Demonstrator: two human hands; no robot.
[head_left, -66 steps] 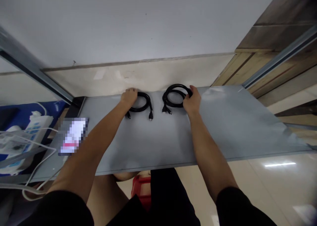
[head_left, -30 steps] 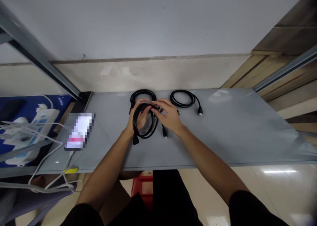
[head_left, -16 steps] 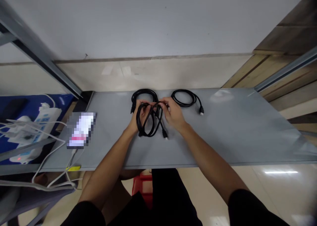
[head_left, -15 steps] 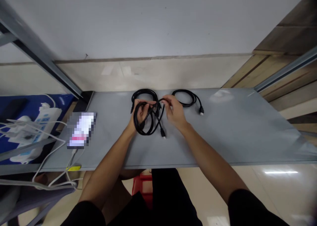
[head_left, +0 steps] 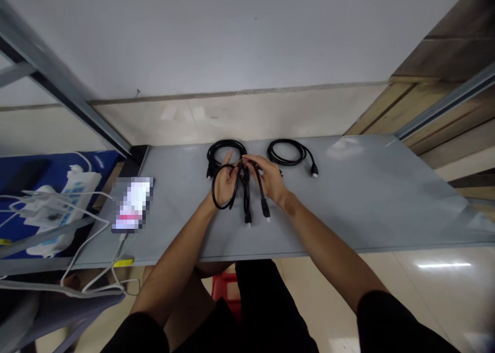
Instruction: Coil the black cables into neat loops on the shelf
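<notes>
A black cable [head_left: 217,187] is looped between my two hands above the grey table [head_left: 174,208]. My left hand [head_left: 223,185] is closed on its coil. The fingers of my right hand [head_left: 270,178] pinch the same cable near the top of the loop. Two black plugs [head_left: 265,208] with pale tips hang down below my hands. Behind my left hand lies a coiled black cable [head_left: 222,143], partly hidden. To the right of my right hand sits another coiled cable [head_left: 286,162], its plug [head_left: 314,170] pointing toward me.
A phone [head_left: 133,203] with a white cord lies at the table's left. Beyond it, a white power strip [head_left: 83,188] with several cords rests on a blue surface [head_left: 104,160]. Metal posts [head_left: 77,105] rise at both sides; a wall stands behind. A red stool [head_left: 228,291] is below.
Both hands have come closer together. The held loop has narrowed, and a second plug now hangs beside the first. The view has shifted slightly.
</notes>
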